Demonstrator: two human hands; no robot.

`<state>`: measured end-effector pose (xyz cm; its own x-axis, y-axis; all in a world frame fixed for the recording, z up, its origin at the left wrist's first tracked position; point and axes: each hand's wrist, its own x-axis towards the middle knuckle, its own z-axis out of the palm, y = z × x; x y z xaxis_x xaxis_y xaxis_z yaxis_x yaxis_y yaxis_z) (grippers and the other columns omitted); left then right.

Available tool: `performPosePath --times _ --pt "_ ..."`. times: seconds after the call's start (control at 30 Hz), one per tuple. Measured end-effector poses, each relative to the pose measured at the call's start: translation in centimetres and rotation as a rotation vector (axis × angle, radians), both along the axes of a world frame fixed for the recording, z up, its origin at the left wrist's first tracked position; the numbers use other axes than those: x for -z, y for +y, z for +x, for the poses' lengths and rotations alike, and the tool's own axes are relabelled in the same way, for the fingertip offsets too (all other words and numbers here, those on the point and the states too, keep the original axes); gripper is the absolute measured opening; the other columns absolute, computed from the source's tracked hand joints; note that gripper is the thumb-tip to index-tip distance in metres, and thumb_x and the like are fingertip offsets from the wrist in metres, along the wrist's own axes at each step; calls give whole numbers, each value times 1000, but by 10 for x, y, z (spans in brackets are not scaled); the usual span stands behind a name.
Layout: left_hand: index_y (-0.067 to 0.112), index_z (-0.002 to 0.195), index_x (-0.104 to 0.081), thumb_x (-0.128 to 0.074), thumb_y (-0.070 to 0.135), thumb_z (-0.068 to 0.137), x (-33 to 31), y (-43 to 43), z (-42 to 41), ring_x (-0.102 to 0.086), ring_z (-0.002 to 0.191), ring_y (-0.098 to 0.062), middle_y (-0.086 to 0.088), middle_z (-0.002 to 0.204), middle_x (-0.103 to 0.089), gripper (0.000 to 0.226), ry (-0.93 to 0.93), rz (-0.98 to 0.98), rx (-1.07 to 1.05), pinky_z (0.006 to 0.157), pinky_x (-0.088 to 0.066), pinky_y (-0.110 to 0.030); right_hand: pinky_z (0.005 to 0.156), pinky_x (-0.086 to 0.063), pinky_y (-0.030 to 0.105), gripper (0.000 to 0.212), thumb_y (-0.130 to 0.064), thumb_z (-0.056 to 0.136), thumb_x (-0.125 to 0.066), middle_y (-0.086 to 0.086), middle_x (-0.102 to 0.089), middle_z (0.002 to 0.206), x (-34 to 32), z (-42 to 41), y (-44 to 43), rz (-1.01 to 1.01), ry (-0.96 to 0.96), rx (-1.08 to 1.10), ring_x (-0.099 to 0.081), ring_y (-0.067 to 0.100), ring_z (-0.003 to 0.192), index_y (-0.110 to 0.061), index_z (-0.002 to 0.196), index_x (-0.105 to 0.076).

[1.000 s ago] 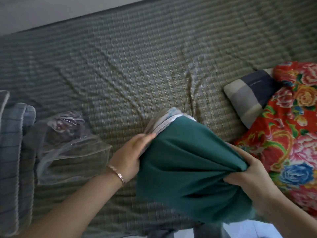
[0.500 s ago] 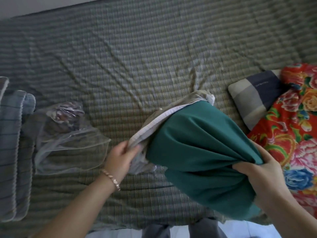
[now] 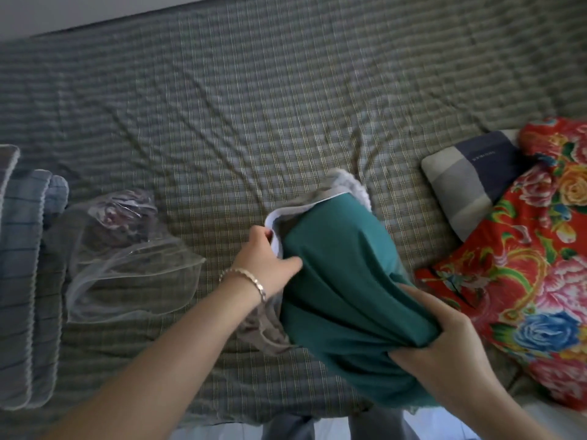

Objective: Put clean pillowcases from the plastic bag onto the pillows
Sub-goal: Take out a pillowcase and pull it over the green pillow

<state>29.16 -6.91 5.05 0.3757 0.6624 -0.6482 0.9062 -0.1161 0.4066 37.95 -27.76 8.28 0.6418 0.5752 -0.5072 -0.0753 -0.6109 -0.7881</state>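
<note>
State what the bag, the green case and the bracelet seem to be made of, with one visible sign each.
Bag: thin clear plastic film, glossy; the sheet shows through and creases glint.
Green case: matt woven cloth, maybe cotton; it drapes in soft folds.
Bracelet: probably metal, shiny; pale links catch light.

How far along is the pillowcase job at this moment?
Done: the plastic bag lies slack on the bed, a grey pillowcase apparently out of it. In hand: the left hand grips that case's white-edged opening at the green pillow's far end; the right hand grips the near end; most green is uncovered. Left: drawing the case fully on. The striped pillow at right: cannot tell.
</note>
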Motion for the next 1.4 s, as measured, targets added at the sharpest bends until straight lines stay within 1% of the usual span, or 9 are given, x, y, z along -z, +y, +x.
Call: performPosePath --times 0.2,0.4,0.57,0.8,0.93,1.07,1.17,1.27,1.4 --pt "11 69 -68 -79 25 43 17 31 6 -63 88 -29 -15 90 -67 31 -148 -367 -516 86 -49 -40 71 -37 -5 71 -5 48 -71 -34 -62 96 6 -3 -11 45 -83 -260 -52 -20 93 -66 81 -55" --pt "11 72 -51 -62 14 82 17 32 25 -46 65 -18 0 64 -47 15 -177 35 -261 51 -33 -23 78 -42 0 59 -34 52 -59 -30 -55 105 8 0 -13 64 -113 -514 -50 -15 105 -78 89 -47" --pt "6 94 -63 -54 20 92 20 32 38 -49 73 -14 1 82 -55 17 -167 288 -109 66 -39 -22 81 -50 13 61 -28 57 -60 -31 -54 109 10 7 -15 102 -150 -638 -58 -7 101 -70 101 -52" --pt "31 69 -67 -42 60 84 -3 -24 47 -51 63 -8 7 58 -53 41 -194 40 330 73 -42 -18 71 -51 12 52 -33 59 -56 -27 -56 103 18 4 -12 134 -266 -611 -62 -2 88 -53 107 -56" --pt "18 77 -68 -59 23 88 -24 -58 30 -48 55 -2 3 61 -58 15 -454 -344 141 54 -37 -8 66 -42 2 79 -14 51 -68 -30 -58 103 20 5 -20 165 -232 -326 -57 -13 88 -61 108 -41" --pt "11 83 -71 -63 14 85 -39 -77 27 -56 59 6 16 57 -62 9 -575 -439 240 60 -42 -5 55 -48 20 124 2 57 -71 -13 -66 81 30 10 -18 35 -174 -322 -62 3 71 -69 129 1" --pt "9 94 -72 -67 14 83 -37 -96 28 -60 77 6 3 86 -72 13 -623 -452 318 74 -46 -7 71 -49 11 100 -8 55 -65 -33 -63 98 31 10 -13 85 -123 -302 -60 -10 88 -72 120 -26" --pt "16 113 -64 -63 9 82 -20 -97 16 -56 87 1 2 102 -66 32 -661 -198 571 79 -44 -8 60 -48 15 51 -10 55 -72 -23 -65 83 30 14 -16 92 -81 -120 -61 -2 74 -43 91 -57" --pt "18 108 -58 -52 0 72 18 -71 -21 -58 64 -12 0 90 -62 40 -529 440 634 49 -46 -17 49 -47 14 53 21 56 -68 -16 -64 65 30 25 -19 95 115 176 -58 -1 58 -28 75 -60"
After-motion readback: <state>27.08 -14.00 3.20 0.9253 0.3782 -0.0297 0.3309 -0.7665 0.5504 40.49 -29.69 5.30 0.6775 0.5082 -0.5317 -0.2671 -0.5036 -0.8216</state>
